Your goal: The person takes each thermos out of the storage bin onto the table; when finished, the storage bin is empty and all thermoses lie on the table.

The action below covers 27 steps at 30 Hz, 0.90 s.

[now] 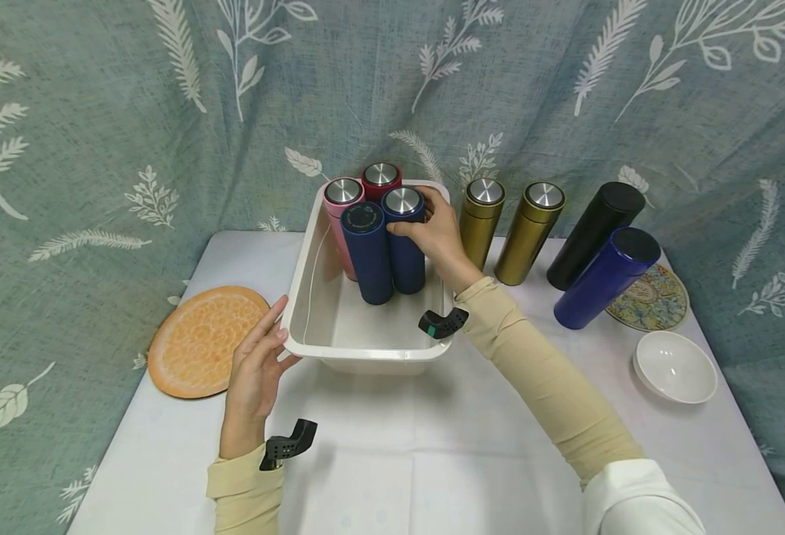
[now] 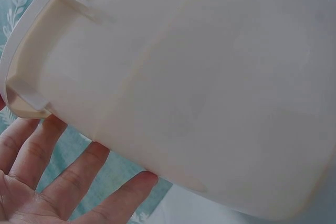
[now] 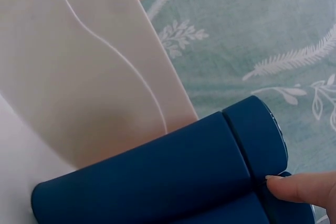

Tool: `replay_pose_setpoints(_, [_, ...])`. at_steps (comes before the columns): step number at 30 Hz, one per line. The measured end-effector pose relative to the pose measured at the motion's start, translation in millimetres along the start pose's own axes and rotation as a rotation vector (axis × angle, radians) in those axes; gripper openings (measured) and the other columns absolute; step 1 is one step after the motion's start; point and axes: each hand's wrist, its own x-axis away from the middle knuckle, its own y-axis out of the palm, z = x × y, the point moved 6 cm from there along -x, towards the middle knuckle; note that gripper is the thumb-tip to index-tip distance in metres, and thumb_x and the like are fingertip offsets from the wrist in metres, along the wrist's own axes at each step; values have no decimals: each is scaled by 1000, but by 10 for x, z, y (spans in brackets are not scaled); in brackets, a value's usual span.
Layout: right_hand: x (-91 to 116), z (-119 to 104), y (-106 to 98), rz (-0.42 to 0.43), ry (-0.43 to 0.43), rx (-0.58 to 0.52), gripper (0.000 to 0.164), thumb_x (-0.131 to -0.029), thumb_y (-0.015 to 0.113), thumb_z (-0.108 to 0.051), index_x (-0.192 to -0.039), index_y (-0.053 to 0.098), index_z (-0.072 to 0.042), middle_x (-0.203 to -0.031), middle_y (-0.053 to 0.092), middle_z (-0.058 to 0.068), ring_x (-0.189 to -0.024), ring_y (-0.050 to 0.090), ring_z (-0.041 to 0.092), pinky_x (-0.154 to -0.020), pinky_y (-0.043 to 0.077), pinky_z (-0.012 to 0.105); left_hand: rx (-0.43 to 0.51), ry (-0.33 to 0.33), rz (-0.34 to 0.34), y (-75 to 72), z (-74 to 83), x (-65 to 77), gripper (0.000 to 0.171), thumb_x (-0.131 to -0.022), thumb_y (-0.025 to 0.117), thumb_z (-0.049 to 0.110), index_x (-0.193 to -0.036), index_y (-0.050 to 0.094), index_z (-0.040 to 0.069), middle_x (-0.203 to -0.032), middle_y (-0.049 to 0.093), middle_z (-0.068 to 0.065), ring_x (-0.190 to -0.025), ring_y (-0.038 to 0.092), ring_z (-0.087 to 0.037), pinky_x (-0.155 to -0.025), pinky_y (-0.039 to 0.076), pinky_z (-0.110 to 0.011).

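A white plastic tub [image 1: 366,355] stands on the table and holds several upright flasks. Inside are a pink flask [image 1: 336,219], a red flask [image 1: 380,175], a navy flask with a dark lid [image 1: 372,264] and a navy flask with a silver lid [image 1: 407,256]. My right hand [image 1: 441,234] pinches the silver-lidded navy flask near its top. In the right wrist view a fingertip [image 3: 281,186] lies at the lid seam between the two navy flasks [image 3: 152,177]. With fairly straight, spread fingers, my left hand [image 1: 256,375] touches the tub's outer left side [image 2: 157,93].
Right of the tub stand two gold flasks [image 1: 529,234], a black flask [image 1: 593,238] and a shiny blue flask [image 1: 603,279]. A patterned round mat [image 1: 660,301] and a white bowl [image 1: 675,368] lie farther right. An orange round mat [image 1: 205,342] is at left. A leaf-patterned curtain [image 1: 339,89] hangs behind.
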Motion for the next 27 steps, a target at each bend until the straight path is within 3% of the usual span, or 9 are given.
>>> replay_pose_setpoints(14, [12,0,9,4,21,-44,76,-78,84,-6,-143,45,-11,-142,58,12,-129,57,25,-106,49,38,-6,-4,-3,4,9,8,51,-104,48,10,-155,40,11,-145,55,7,-120,62,-11,-91,56,-33])
replay_pose_setpoints(27, [23,32,-47,39,40,-38,79,-75,88,-12,-143,46,-14,-145,55,10,-133,55,24,-107,49,39,5,3,-11,11,12,11,51,-104,47,10,-155,39,10,-141,58,9,-118,63,-11,-90,56,-34])
